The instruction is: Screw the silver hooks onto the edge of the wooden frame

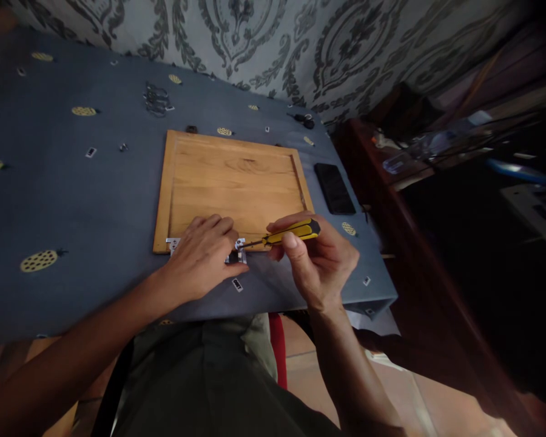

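Observation:
A wooden panel [232, 188] with a raised frame, like a small cabinet door, lies flat on the table. At its near edge is a silver metal hinge [242, 256]. My left hand [204, 252] lies over this edge, with its fingers bent on the wood and its thumb against the hinge. Left of that hand a metal plate [171, 244] peeks out; whether it joins the hinge is hidden. In my right hand [321, 258] is a yellow and black screwdriver [295, 232], gripped by its handle. The shaft points left, its tip at the hinge.
A blue cloth [95, 200] with pineapple prints covers the table. A black phone [334, 188] lies right of the panel. Farther back are dark keys or a similar small item [306, 120] and a tangle of metal pieces [156, 99]. Dark wooden furniture [418, 243] stands at the right.

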Demonstrator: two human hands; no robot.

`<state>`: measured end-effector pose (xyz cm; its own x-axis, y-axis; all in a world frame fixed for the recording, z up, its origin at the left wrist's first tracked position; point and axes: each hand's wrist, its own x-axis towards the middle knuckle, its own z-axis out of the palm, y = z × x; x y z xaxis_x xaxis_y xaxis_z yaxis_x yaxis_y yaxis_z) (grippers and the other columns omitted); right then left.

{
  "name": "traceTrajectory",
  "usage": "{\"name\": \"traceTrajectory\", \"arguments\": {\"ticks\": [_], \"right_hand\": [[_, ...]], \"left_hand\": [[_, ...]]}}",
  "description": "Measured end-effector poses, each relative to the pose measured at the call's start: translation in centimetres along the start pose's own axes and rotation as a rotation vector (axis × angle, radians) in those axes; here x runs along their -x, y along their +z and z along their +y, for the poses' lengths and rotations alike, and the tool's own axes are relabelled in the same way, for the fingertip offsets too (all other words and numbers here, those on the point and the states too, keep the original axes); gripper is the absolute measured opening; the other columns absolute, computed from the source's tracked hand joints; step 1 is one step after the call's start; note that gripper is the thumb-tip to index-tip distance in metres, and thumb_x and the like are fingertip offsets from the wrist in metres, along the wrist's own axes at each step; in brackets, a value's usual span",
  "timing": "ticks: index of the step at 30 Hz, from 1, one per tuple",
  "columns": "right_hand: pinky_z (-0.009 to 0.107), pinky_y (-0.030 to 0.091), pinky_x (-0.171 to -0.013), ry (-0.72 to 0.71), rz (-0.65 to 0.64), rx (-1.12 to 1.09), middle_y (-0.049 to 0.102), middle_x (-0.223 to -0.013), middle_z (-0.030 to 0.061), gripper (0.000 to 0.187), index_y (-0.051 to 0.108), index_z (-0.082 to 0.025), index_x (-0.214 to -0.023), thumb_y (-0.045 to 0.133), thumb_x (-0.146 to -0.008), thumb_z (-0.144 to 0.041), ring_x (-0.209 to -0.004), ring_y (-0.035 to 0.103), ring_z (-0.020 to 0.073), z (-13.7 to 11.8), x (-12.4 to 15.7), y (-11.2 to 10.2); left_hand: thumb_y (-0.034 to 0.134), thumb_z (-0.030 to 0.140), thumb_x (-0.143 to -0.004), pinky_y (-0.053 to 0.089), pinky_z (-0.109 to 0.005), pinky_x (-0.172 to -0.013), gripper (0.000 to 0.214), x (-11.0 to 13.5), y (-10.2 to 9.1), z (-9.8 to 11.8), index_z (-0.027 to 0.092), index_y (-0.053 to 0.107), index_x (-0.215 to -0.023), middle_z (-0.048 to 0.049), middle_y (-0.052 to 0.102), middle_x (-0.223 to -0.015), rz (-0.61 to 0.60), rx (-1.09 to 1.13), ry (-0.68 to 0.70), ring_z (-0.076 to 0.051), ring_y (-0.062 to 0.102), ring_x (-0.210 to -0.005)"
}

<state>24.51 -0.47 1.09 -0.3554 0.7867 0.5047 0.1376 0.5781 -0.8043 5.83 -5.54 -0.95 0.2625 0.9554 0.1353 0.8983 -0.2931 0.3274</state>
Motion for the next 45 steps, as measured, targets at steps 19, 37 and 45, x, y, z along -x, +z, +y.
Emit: {"name": "traceTrajectory", "arguments": {"ticks": [19, 37, 45], "right_hand": [[0.023, 0.054, -0.048, 0.031, 0.064, -0.017, 0.076, -0.086, -0.0006, 0.021, 0.074, -0.021, -0.092, 0.071, -0.098, -0.041, -0.049, 0.064, 0.0082, 0.6, -0.1, 0.2], [0.034, 0.064, -0.070, -0.282, -0.076, 0.158, 0.079, -0.088, 0.0025, 0.009, 0.073, -0.024, -0.105, 0.073, -0.097, -0.027, -0.079, 0.076, 0.0195, -0.9, 1.0, 0.3], [0.030, 0.060, -0.060, -0.096, 0.020, 0.194, 0.077, -0.084, 0.0011, 0.009, 0.074, -0.023, -0.094, 0.070, -0.098, -0.030, -0.064, 0.072, 0.0151, -1.1, 0.9, 0.4]], "left_hand": [[0.085, 0.041, -0.086, 0.046, -0.039, -0.085, 0.029, -0.1, 0.0, 0.0, 0.016, 0.071, -0.091, -0.0071, 0.068, -0.096, -0.011, 0.005, -0.008, -0.029, 0.064, -0.099], [0.080, 0.043, -0.091, 0.048, -0.042, -0.085, 0.029, -0.2, -0.2, 0.1, 0.016, 0.072, -0.090, -0.0078, 0.067, -0.092, -0.042, 0.026, -0.026, -0.030, 0.064, -0.097], [0.082, 0.043, -0.089, 0.047, -0.042, -0.086, 0.031, -0.2, -0.3, 0.1, 0.014, 0.072, -0.092, -0.0083, 0.066, -0.094, -0.054, 0.014, -0.025, -0.030, 0.063, -0.099]]}}
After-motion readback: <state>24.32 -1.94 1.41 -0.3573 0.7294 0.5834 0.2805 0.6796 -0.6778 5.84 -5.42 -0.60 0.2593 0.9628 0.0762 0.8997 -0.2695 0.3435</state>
